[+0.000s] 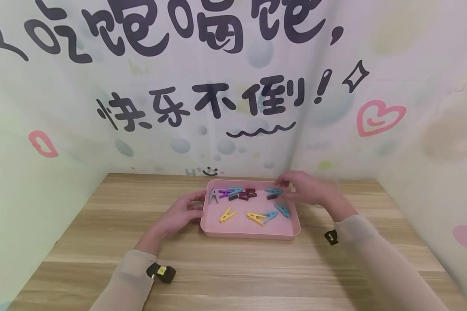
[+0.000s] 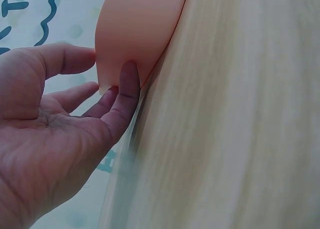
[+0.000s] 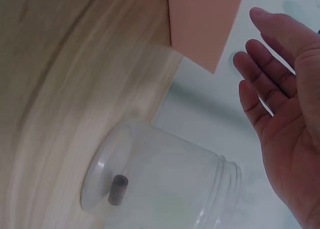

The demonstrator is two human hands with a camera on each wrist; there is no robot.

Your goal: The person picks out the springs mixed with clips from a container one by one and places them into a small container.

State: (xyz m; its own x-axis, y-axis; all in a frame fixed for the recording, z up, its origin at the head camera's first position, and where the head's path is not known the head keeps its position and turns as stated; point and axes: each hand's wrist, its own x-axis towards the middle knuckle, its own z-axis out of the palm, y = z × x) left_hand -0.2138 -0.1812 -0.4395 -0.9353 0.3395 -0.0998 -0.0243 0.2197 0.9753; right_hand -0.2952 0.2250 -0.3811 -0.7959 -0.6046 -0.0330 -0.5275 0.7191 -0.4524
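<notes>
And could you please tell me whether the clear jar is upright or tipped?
The clear jar is upright: in the right wrist view, its base meets the wooden table and its ridged neck points away from it.

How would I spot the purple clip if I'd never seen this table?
On the wooden table, find the pink tray. Look inside, toward its far left corner, between a greyish-blue clip by the left wall and a light blue clip. Your purple clip is there, the only one of that colour in sight.
</notes>
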